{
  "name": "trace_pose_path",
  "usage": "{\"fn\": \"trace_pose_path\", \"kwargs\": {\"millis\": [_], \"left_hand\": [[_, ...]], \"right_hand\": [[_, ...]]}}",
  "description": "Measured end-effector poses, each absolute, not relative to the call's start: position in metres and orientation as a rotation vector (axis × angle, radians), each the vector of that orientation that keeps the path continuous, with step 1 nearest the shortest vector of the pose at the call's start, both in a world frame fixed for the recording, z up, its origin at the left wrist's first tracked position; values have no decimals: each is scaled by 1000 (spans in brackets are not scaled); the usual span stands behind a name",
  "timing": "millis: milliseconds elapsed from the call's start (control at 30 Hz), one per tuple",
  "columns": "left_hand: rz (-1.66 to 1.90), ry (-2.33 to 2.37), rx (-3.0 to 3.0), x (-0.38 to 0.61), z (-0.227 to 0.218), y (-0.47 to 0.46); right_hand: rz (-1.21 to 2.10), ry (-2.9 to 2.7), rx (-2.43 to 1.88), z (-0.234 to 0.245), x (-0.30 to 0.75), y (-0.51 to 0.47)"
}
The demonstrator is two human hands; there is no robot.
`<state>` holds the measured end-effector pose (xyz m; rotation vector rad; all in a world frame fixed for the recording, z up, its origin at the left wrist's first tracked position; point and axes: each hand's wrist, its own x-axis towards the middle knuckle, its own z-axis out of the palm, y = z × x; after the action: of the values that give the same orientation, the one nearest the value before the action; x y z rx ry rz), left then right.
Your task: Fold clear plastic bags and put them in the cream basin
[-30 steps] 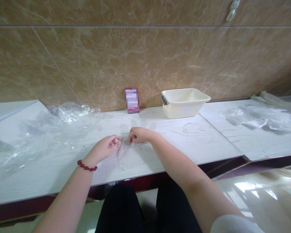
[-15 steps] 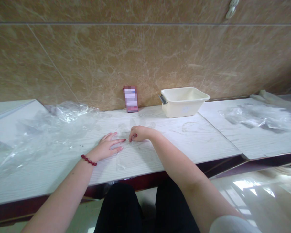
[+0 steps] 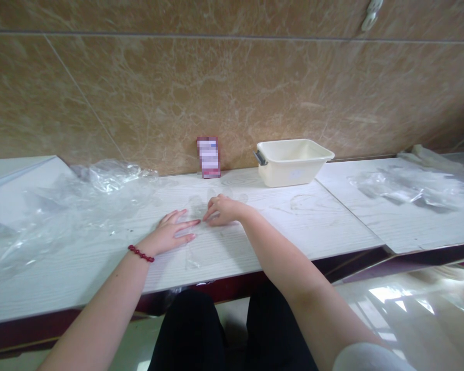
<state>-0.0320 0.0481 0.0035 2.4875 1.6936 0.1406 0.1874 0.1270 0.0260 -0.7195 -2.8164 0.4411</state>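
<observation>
My left hand [image 3: 174, 230] lies flat on the white wood-grain tabletop [image 3: 232, 257], fingers spread, a dark red bead bracelet [image 3: 141, 254] at its wrist. Under and around its fingertips is a thin clear plastic sheet [image 3: 193, 260], hard to make out against the white surface. Just right of the left index fingertip, my right hand [image 3: 221, 210] has thumb and fingers drawn together in a pinch, low over the tabletop. Whatever sits between those fingertips is too small and see-through to name.
Crumpled clear plastic bags [image 3: 100, 198] spread over the left side. A red-edged card or phone with a blurred face [image 3: 209, 157] leans on the marbled wall. Right of it stands a cream plastic bin [image 3: 290, 172] with a grey handle. More clear plastic bags [image 3: 413, 185] lie far right.
My right hand has shifted slightly away from me, its fingers turned a little toward the left index fingertip. The left hand stays pressed flat in place.
</observation>
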Motion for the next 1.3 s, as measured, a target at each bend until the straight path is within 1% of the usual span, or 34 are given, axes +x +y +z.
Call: {"fn": "trace_pose_path", "kwargs": {"millis": [233,467,733,800,867,967,1033,1133,1300], "left_hand": [[116,1694,2492,-32,8,49],[5,1687,2504,-38,7,54],[-18,1640,2523,-41,9,54],[38,1619,2522,-43,9,55],[160,1612,2483,-43,10,56],[396,1655,2397,-39,13,57],[526,1703,2354,-33,17,58],[615,1736,2303,-20,28,61],[625,1766,2202,14,54,80]], "right_hand": [[515,-2897,-1010,31,191,128],[570,-2908,-967,24,198,142],[616,-2926,-998,29,204,142],[639,-2865,-996,30,208,144],[549,-2691,-1109,30,216,150],[298,-2313,-1492,28,234,162],[232,-2153,-1735,25,247,169],[260,-2113,-1923,20,258,175],[307,-2163,-2013,16,256,175]]}}
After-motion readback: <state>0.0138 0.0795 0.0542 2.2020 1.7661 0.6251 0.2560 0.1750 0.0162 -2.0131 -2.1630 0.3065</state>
